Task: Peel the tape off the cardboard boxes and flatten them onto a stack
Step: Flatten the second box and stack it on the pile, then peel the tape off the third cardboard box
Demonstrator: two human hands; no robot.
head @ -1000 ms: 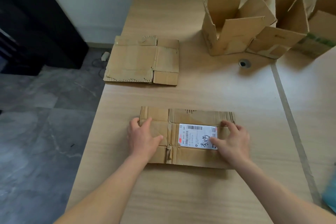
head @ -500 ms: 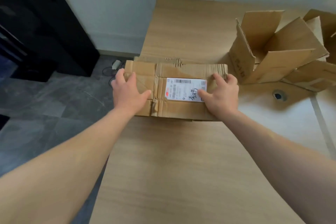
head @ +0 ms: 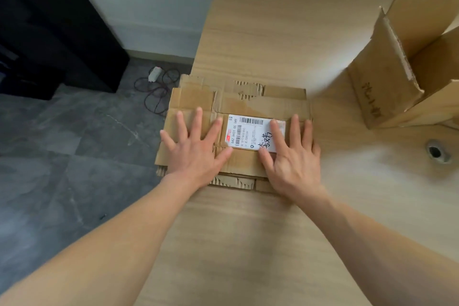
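left hand (head: pixel 196 154): flat, fingers spread | right hand (head: pixel 294 159): flat, fingers spread

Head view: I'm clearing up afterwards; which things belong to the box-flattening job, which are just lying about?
Job: labelled flat box, pressed by left hand and right hand; flattened cardboard beneath it; open box.
Lying about: power strip on floor; cable hole in table.
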